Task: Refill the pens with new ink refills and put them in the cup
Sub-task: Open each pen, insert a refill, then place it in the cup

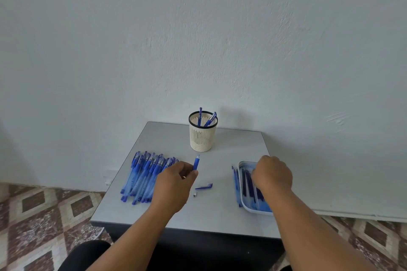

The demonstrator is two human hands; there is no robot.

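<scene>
My left hand (176,179) holds a blue pen barrel (196,162) upright between thumb and fingers, above the middle of the grey table (220,215). My right hand (272,175) reaches down into a white tray (243,164) of dark blue refills (250,185) at the right; its fingertips are hidden, so a grip cannot be seen. A blue pen cap (204,186) and a small silver tip (195,194) lie on the table between my hands. The cream slotted cup (202,136) stands at the back and has three blue pens in it.
A heap of several blue pens (143,177) lies on the table's left side. A couple of used refills (235,182) lie beside the tray's left edge. A white wall stands right behind the table. Patterned floor tiles show on both sides.
</scene>
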